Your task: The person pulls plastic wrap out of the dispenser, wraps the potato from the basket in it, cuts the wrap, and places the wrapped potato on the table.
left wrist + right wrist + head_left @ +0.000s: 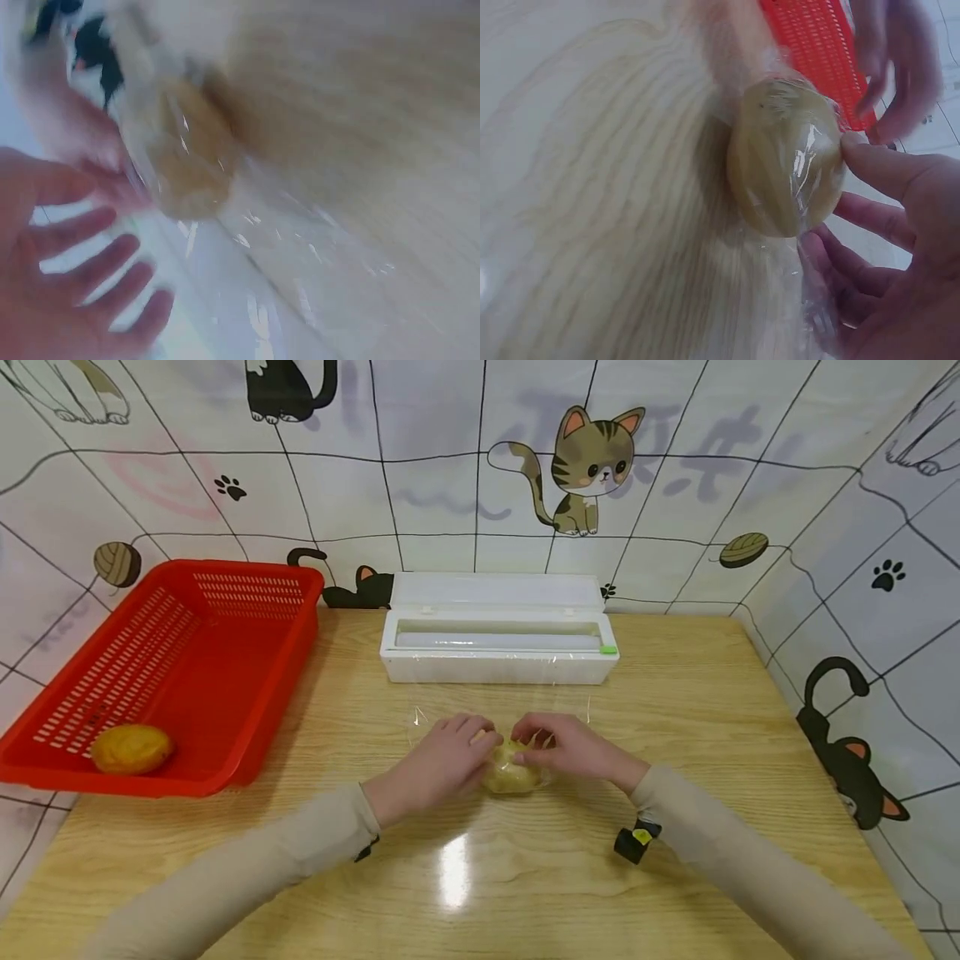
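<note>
A yellow mango (512,778) lies on the table, covered in clear plastic wrap. In the right wrist view the wrap (802,161) is creased tightly over its skin. My right hand (573,747) holds the wrapped mango at its side, thumb on the skin and the other fingers bent at the film below. Beside the mango is my left hand (442,756); in the left wrist view its fingers (105,259) are spread and loosely bent, a little apart from the fruit. More film stretches from the mango toward the dispenser box.
Behind the hands stands a white wrap dispenser box (495,670), lid raised, with a film roll inside and a green slider (608,650). A red plastic basket (255,693) at the left holds another mango (132,749). Cat-patterned sheeting (435,493) lines the back and right side.
</note>
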The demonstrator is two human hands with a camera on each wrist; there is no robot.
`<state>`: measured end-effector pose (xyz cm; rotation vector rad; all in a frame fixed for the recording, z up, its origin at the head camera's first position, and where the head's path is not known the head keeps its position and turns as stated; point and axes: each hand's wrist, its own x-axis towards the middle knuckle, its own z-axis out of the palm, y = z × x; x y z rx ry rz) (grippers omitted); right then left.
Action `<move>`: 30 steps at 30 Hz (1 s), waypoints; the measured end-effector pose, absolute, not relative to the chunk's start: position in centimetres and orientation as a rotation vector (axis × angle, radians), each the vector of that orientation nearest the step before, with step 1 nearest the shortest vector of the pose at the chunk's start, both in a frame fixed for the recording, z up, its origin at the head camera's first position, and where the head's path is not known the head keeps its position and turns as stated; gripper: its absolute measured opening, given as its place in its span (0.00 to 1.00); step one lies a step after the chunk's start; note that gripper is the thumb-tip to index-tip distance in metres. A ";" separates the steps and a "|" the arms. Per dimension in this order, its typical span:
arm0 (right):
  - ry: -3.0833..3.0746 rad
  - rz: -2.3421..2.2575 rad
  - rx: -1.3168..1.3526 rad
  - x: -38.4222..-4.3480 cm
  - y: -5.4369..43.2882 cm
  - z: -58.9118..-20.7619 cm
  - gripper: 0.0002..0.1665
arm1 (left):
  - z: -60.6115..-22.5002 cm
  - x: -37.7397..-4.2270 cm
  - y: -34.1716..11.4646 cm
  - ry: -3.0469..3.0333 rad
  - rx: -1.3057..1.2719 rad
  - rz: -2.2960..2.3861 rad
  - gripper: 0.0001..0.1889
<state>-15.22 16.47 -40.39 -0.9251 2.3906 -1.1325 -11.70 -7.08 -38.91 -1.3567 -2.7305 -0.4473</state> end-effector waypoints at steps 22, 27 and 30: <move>2.641 -0.998 -0.908 -15.5 16.8 -37.9 0.16 | -41.8 -11.9 -6.0 -2.686 -1.188 -0.166 0.20; 2.832 -0.484 -1.139 -13.2 15.8 -38.0 0.33 | -41.3 -12.4 -5.8 -2.769 -1.176 -0.185 0.27; 2.896 -0.290 -1.132 -12.4 15.2 -38.7 0.40 | -41.0 -12.6 -5.7 -2.844 -1.162 -0.199 0.33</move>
